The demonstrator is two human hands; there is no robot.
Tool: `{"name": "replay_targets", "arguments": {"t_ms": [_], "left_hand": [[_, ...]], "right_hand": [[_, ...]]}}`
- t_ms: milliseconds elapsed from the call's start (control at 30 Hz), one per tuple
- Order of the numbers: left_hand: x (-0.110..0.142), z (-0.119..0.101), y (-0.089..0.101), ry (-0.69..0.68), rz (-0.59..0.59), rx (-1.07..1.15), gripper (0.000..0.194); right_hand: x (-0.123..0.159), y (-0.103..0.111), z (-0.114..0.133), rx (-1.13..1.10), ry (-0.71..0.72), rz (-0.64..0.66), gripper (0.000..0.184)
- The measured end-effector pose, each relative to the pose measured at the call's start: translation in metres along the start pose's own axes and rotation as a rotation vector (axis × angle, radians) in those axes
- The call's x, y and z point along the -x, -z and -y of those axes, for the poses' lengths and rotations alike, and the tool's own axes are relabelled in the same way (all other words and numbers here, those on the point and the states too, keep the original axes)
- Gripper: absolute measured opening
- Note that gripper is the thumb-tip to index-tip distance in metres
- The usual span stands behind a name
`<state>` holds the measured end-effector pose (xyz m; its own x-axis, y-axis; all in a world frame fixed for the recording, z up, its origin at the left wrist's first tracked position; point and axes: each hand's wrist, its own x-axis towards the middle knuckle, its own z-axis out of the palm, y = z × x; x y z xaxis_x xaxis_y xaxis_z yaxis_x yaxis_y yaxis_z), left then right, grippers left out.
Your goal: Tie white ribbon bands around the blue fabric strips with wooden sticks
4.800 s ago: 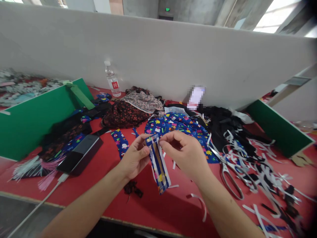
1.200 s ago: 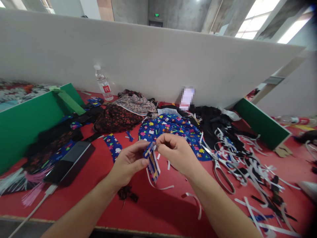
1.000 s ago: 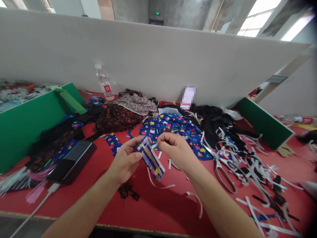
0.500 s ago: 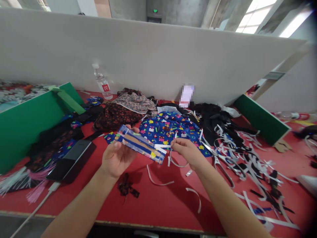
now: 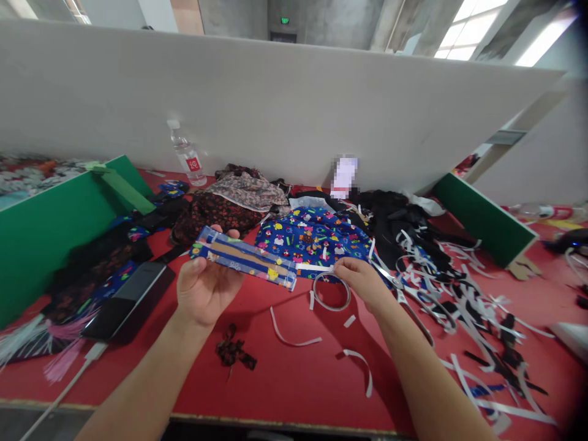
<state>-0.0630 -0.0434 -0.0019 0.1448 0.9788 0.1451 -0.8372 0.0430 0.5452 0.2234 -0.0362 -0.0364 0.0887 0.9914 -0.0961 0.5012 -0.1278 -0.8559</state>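
Note:
My left hand (image 5: 204, 294) is closed on a long flat piece of blue cartoon-print fabric (image 5: 243, 262) with a brown band along its middle and a shiny clear surface. The fingers are behind it and the thumb is at its near left edge. A narrow white strip (image 5: 315, 267) runs from the piece's right end to my right hand (image 5: 362, 278), whose fingertips pinch it. Just under those fingertips is a thin pale ring (image 5: 331, 309), like a narrow tape roll; whether it touches the hand I cannot tell. Blue cartoon-print cloth (image 5: 307, 236) lies behind.
Metal scissors (image 5: 411, 306) lie right of my right hand, beside many white and black scraps (image 5: 463, 318). A dark phone (image 5: 124, 300) with a cable is at left. A water bottle (image 5: 188, 156) and floral cloth (image 5: 220, 214) stand near the partition (image 5: 275, 104). Green boards (image 5: 487, 220) flank the table.
My left hand has shifted left with the fabric piece, and my right hand slightly right. More white strip shows between them, lying straight. The pale ring shows more fully.

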Motion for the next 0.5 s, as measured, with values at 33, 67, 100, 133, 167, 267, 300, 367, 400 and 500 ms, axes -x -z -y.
{"name": "replay_targets", "arguments": {"t_ms": [33, 67, 100, 133, 167, 267, 300, 367, 400, 500], "left_hand": [[0.0, -0.001, 0.0, -0.001, 0.001, 0.002, 0.038], [-0.001, -0.002, 0.0, 0.002, 0.0, 0.002, 0.037], [-0.001, -0.003, 0.0, 0.01, -0.004, 0.001, 0.036], [-0.001, -0.004, 0.0, 0.016, -0.009, 0.002, 0.035], [-0.001, -0.005, 0.0, 0.02, -0.014, 0.005, 0.036], [-0.001, -0.006, -0.001, 0.031, -0.022, 0.02, 0.038], [-0.001, -0.006, -0.001, 0.034, -0.022, 0.026, 0.038], [-0.001, -0.005, -0.001, 0.039, -0.025, 0.043, 0.036], [-0.001, -0.004, -0.002, 0.041, -0.028, 0.053, 0.036], [-0.003, -0.001, -0.004, 0.041, -0.046, 0.074, 0.036]], "right_hand": [[0.0, 0.002, 0.0, 0.047, 0.004, -0.008, 0.02], [-0.001, 0.004, -0.001, 0.119, 0.009, -0.023, 0.02], [-0.001, 0.006, -0.001, 0.211, 0.016, -0.039, 0.02], [-0.001, 0.008, -0.001, 0.32, 0.023, -0.049, 0.019], [-0.001, 0.009, -0.001, 0.429, 0.032, -0.048, 0.018], [0.0, 0.012, -0.001, 0.634, 0.056, -0.01, 0.02], [0.001, 0.012, -0.001, 0.66, 0.06, -0.003, 0.024], [0.002, 0.011, -0.001, 0.699, 0.047, -0.034, 0.033], [0.003, 0.011, 0.0, 0.724, 0.034, -0.075, 0.035], [0.007, 0.007, 0.004, 0.682, 0.143, -0.277, 0.023]]}}
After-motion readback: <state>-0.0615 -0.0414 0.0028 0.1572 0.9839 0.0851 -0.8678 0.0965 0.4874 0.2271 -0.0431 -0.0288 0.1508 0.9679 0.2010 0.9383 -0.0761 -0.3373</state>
